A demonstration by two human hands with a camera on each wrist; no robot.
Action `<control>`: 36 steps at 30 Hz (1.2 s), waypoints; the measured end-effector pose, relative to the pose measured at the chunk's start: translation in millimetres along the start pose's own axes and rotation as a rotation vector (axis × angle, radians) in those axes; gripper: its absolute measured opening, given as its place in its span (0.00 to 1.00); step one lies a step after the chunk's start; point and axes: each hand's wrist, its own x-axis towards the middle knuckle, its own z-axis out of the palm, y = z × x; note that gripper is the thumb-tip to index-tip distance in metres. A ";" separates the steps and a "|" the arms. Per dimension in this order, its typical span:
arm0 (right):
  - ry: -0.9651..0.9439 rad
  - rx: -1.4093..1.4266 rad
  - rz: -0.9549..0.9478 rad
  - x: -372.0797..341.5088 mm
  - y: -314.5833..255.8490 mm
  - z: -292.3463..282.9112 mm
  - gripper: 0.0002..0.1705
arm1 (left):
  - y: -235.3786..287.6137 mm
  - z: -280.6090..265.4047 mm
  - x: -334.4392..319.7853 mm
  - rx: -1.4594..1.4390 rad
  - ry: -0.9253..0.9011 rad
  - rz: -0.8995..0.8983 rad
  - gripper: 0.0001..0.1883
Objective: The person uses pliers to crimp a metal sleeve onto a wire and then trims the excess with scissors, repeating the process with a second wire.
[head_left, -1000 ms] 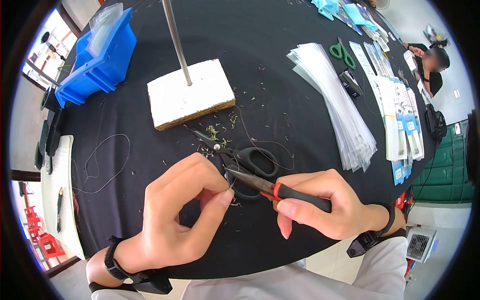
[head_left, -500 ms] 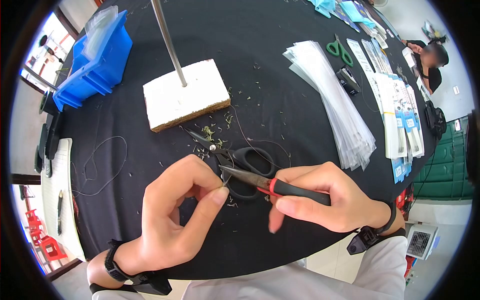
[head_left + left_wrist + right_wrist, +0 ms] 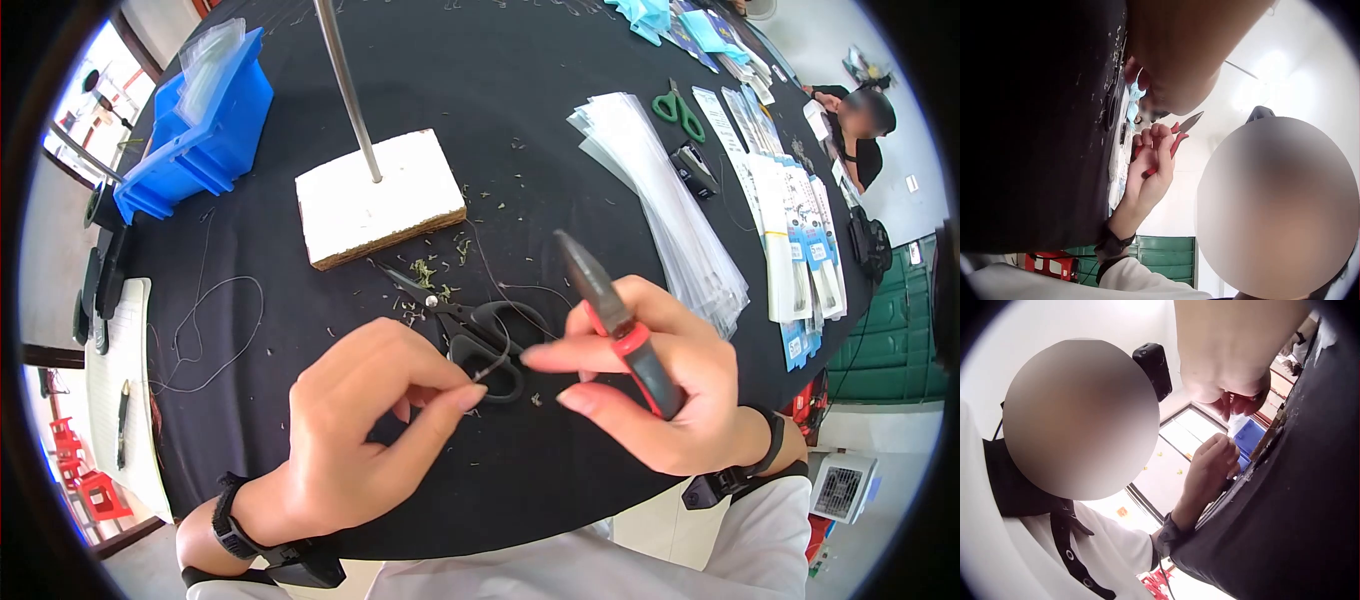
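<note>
Between thumb and forefinger, my left hand (image 3: 365,435) pinches a thin wire-like strand (image 3: 507,352), whose short free part curves up to the right of the fingertips. My right hand (image 3: 675,410) grips needle-nose pliers (image 3: 603,300) with red and black handles, tips pointing up and away from the strand. Its forefinger reaches toward the strand's curve. The left wrist view shows the pliers (image 3: 1180,137) side-on in the right hand (image 3: 1150,165). Black scissors (image 3: 455,318) lie on the cloth just beyond the left fingertips, partly behind them.
Past the scissors stands a white foam block (image 3: 380,195) with a metal rod (image 3: 350,95). Green scraps (image 3: 425,272) are scattered near it. A blue bin (image 3: 205,145) is at left, clear plastic sleeves (image 3: 660,200) and green scissors (image 3: 680,108) at right. A loose thread (image 3: 262,300) lies left.
The pliers have come away from the strand at the left fingertips and swung upright in my right hand. The left hand keeps its pinch, and the strand now shows a curve.
</note>
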 end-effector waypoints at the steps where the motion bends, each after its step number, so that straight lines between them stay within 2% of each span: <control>1: 0.012 -0.022 -0.038 0.6 1.7 2.6 0.13 | 1.2 -0.2 0.5 0.016 -0.034 0.030 0.07; 3: 0.019 -0.042 -0.104 0.4 9.0 8.4 0.16 | 2.2 -0.3 0.3 0.048 -0.094 0.075 0.09; 6: -0.053 -0.038 -0.080 -1.6 12.3 8.9 0.14 | 2.8 0.4 1.4 0.086 -0.115 0.145 0.10; 15: -0.051 0.012 -0.080 0.1 11.2 7.1 0.09 | 3.6 0.4 1.7 0.091 -0.064 0.159 0.08; 18: -0.088 0.063 -0.046 -0.5 12.0 6.1 0.09 | 3.8 0.7 -0.5 0.032 -0.059 0.084 0.08; 22: -0.197 0.153 0.081 -0.9 11.1 3.1 0.08 | 5.1 -2.6 -2.1 -0.254 -0.125 -0.199 0.07; 25: -0.103 0.079 -0.008 0.3 17.8 8.0 0.09 | 4.2 -4.7 -1.7 -0.498 -0.162 -0.372 0.04; 27: -0.204 -0.112 -0.105 8.4 15.2 -5.4 0.10 | 2.7 -7.7 0.3 -0.617 -0.186 -0.436 0.03; 28: -0.253 -0.209 -0.156 13.2 13.7 -14.6 0.10 | 1.3 -9.9 1.5 -0.645 -0.192 -0.440 0.03; 29: -0.335 -0.214 -0.152 16.1 12.7 -22.0 0.11 | -0.4 -12.4 2.5 -0.672 -0.200 -0.445 0.04; 32: -0.417 -0.158 -0.156 16.4 18.0 -29.2 0.11 | -1.5 -19.7 5.0 -0.733 -0.214 -0.459 0.05; 36: -0.421 -0.129 -0.208 18.2 25.1 -26.8 0.09 | -3.0 -21.6 6.0 -0.786 -0.251 -0.458 0.05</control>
